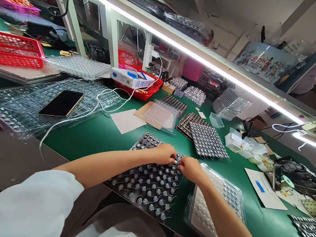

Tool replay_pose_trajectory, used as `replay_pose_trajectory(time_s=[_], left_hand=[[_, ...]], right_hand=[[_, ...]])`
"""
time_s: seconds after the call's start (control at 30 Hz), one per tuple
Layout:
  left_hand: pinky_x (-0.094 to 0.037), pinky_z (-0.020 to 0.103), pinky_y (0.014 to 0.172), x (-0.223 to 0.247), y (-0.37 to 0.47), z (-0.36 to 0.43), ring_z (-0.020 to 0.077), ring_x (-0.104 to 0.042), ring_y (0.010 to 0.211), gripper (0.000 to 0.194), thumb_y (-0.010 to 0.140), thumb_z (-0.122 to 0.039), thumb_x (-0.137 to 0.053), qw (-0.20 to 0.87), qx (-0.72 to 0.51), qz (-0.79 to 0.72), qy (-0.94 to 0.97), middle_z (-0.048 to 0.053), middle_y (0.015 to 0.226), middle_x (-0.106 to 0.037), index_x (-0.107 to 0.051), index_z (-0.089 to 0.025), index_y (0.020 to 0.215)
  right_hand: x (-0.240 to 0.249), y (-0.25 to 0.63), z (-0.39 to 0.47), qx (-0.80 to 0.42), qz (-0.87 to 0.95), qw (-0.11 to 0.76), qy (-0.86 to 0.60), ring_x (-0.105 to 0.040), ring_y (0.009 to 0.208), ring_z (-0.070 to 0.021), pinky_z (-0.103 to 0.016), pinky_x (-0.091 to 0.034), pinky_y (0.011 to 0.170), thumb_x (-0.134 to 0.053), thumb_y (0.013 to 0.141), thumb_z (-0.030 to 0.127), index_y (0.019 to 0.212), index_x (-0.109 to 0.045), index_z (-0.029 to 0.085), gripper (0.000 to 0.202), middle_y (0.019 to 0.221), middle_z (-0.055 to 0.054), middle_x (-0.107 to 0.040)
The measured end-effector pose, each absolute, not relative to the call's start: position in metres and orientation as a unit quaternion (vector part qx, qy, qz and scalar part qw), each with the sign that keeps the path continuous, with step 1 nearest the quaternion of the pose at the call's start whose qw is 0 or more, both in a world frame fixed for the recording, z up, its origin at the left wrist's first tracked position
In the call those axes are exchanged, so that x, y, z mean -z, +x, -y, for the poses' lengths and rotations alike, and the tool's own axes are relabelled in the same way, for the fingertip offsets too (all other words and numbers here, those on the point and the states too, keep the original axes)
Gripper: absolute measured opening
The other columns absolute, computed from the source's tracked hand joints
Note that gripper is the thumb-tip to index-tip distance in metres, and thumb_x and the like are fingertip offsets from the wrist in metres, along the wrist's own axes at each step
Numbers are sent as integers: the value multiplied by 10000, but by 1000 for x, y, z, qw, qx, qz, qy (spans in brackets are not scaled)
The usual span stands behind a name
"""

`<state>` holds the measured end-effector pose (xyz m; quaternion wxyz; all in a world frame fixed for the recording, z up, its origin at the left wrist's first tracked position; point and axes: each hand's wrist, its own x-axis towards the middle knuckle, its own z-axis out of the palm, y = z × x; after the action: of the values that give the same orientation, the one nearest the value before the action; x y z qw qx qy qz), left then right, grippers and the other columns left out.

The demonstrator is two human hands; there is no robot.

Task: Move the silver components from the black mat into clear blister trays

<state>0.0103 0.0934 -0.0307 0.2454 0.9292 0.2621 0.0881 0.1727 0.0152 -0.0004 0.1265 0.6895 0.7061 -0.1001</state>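
A black tray (pixel 153 190) at the table's front edge bears rows of small round silvery parts, many with thin wire leads sticking out. My left hand (pixel 166 154) reaches across the tray with its fingers pinched near the right edge. Close beside it, my right hand (pixel 191 168) is also closed in a pinch at that same edge. What lies between the fingertips is too small and hidden to make out. Right of the black tray, partly under my right forearm, is a clear plastic tray (pixel 205 212) with round silvery parts in its far right portion.
Behind my hands lies another filled tray (pixel 207 140) with wire leads, overlapping dark trays (pixel 186 126). A phone (pixel 61 103) rests on clear plastic trays at left, near a white cable (pixel 93 108). Red baskets (pixel 16 49) stand farther back. A person (pixel 192 68) is beyond the bench.
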Motion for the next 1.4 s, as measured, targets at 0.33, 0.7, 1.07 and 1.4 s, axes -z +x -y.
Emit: replay_pose_trajectory(time_s=[0.33,0.7,1.07,1.4], left_hand=[[-454,281,760,22,31,-86,229,-624,895,179,750,-351,-647,203,-21,-304,930,62,906,-696,-706,-207,839],[-455,269,729,27,40,-84,217,-637,879,179,779,-325,-601,223,-20,-316,922,47,926,-708,-679,-214,895],[-451,256,622,14,43,-84,220,-651,767,180,752,-278,-570,210,30,-335,918,81,822,-713,-704,-183,825],[-498,307,772,19,40,-75,260,-651,897,202,805,-241,-545,152,9,-330,932,141,953,-696,-688,-137,904]], right_hand=[[0,164,-5,62,-708,126,692,-623,892,-229,-288,-363,707,-488,839,279,856,-645,176,189,951,-95,-696],[-1,175,-8,109,-724,88,675,-616,804,-181,-246,-331,611,-519,798,214,897,-633,189,154,914,-66,-690],[7,185,-15,169,-722,63,668,-562,705,-126,-215,-308,569,-548,763,208,816,-648,182,116,808,-21,-677],[5,177,-13,129,-716,73,683,-563,702,-147,-232,-321,591,-534,740,164,783,-640,170,114,780,-42,-662]])
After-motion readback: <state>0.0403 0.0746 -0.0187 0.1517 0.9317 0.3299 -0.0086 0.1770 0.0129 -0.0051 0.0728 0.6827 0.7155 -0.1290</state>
